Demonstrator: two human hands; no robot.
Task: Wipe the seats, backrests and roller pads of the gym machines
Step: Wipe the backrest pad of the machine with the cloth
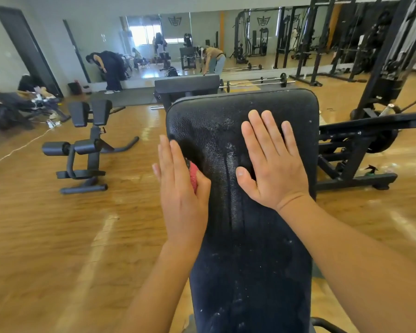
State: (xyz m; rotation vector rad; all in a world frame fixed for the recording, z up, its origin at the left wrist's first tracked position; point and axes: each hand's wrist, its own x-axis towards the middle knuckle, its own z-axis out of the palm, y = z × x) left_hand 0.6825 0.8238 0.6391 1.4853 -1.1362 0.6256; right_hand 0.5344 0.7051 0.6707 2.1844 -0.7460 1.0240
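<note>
The left hand point(178, 188) presses a red cloth point(194, 177) against the left edge of the black bench pad point(250, 248), fingers straight. Its thumb and most of the cloth are hidden. The right hand point(274, 164) lies flat near the pad's top edge, fingers straight, holding nothing

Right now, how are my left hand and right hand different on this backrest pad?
The left hand presses a red cloth against the left edge of the pad; the right hand lies flat further right with no cloth. The left hand's fingers are together; the right hand's are spread. Both have straight fingers pointing up the pad.
</note>
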